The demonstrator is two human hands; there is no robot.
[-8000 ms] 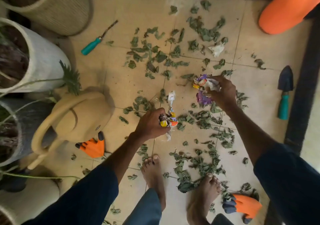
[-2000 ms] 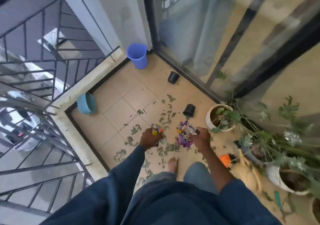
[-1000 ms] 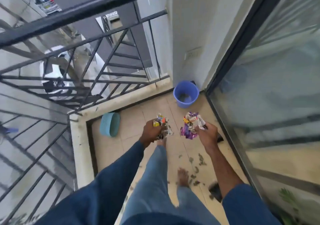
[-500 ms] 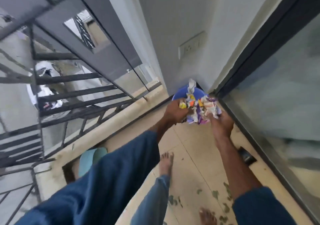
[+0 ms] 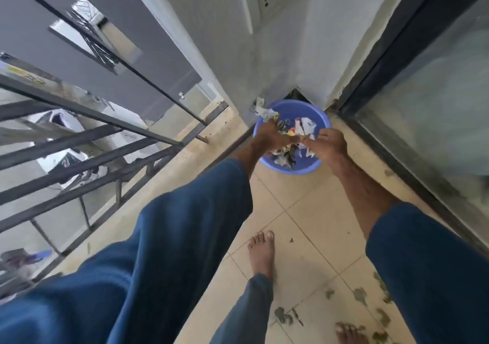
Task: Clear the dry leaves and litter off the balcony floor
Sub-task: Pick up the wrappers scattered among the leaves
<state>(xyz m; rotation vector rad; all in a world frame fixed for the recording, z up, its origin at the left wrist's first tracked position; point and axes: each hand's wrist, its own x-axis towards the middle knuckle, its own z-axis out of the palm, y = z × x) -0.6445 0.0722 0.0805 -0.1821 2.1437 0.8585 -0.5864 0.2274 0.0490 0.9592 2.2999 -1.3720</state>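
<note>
While stretched forward, left hand (image 5: 272, 137), right hand (image 5: 328, 145) meet over bucket (image 5: 299, 169) of litter (image 5: 304, 127); fingers (image 5: 291, 139): hold unclear.

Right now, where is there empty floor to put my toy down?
Bare tiles lie between the blue bucket and the front foot. The ledge by the railing is bare too. Crowded: the bucket, holding litter, and the leaves by the back foot.

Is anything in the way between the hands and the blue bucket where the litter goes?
Nothing visible. The left hand and right hand hang over the open round blue plastic bucket, with crumpled wrappers already inside.
</note>
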